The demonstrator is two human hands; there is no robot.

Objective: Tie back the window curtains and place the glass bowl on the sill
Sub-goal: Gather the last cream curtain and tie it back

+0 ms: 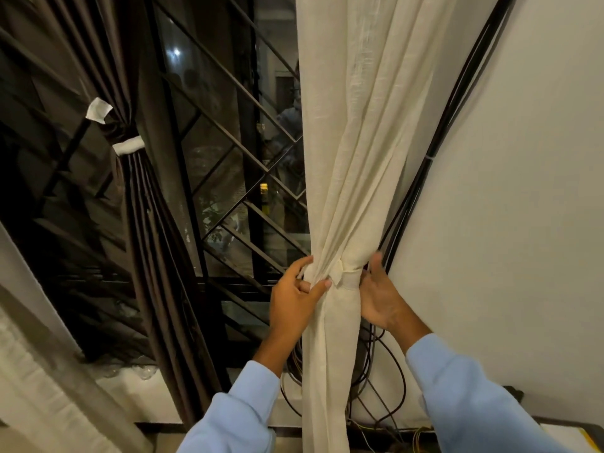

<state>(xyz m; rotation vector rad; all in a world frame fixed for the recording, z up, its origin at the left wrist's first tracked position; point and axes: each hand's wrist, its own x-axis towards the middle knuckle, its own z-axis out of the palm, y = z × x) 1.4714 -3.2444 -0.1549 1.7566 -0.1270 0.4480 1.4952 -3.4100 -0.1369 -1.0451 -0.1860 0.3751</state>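
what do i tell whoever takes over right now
Left hand pinches the cream curtain folds beside the cream band.
Right hand is at the band's other side, fingers hidden behind the cloth.
Done: brown curtain is tied with a white band. The cream band is wrapped round, but its fastening is not visible.
Left: secure the cream band, then place the bowl. A glassy shape on the sill may be the bowl; cannot tell.
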